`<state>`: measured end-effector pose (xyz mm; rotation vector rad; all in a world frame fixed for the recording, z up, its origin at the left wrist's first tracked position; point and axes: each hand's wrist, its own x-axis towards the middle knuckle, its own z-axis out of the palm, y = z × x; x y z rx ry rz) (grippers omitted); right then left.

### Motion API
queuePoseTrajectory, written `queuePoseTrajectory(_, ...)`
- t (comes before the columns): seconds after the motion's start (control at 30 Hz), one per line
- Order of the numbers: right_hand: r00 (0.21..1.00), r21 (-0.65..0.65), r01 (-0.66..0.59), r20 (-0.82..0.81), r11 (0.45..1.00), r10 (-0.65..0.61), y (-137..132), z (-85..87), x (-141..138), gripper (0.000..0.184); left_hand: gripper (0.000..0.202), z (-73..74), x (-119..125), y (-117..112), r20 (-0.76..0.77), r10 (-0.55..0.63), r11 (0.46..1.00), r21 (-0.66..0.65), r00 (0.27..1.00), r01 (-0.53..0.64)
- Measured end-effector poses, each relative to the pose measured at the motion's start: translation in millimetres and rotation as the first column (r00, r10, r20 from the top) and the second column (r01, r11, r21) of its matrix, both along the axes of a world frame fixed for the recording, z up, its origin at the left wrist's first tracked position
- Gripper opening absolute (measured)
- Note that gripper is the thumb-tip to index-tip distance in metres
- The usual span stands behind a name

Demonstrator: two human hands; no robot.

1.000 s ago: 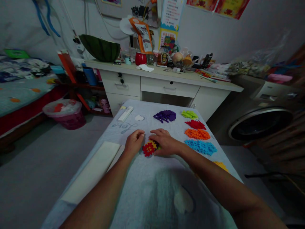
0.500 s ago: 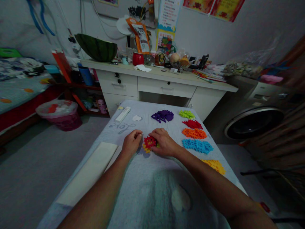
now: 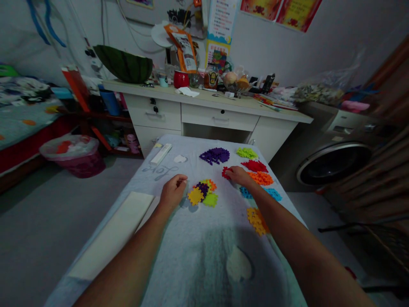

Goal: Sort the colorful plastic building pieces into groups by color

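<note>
On a cloth-covered table lies a small cluster of joined plastic tiles, yellow, purple, orange and green. My left hand rests curled just left of it, fingers closed, nothing visible in them. My right hand is out to the right, pinching a red tile near the red pile. Sorted piles lie along the right side: purple, lime green, orange, blue and yellow, the last two partly hidden by my forearm.
A white strip lies on the table's left edge, a small white box at the far left. Beyond stand a cluttered white desk, a washing machine on the right and a pink bin on the left.
My right hand left the tile cluster and moved right toward the red pile, carrying a red tile off the cluster. The left hand stayed put.
</note>
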<state>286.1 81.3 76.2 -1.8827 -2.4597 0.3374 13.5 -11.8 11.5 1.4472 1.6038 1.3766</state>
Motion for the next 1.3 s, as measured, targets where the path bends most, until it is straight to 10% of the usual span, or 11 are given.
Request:
queuePoseTrajectory(0.67,0.995,0.196,-0.066,0.092,0.978,0.049,29,0.6,19,0.043,0.023,-1.5,-1,1,-0.021,-0.013,1.000,0.001,1.000,0.013)
queuePoseTrajectory(0.93,0.949,0.163,0.305,0.029,0.938,-0.313,70,22.3,89,0.042,0.024,-0.4,0,1,-0.033,-0.002,1.000,-0.012,0.999,0.002)
queuePoseTrajectory(1.3,0.924,0.112,0.381,-0.083,0.918,-0.373,58,19.8,117,0.043,0.026,-1.2,-1,0,-0.067,-0.019,1.000,-0.024,0.998,0.017)
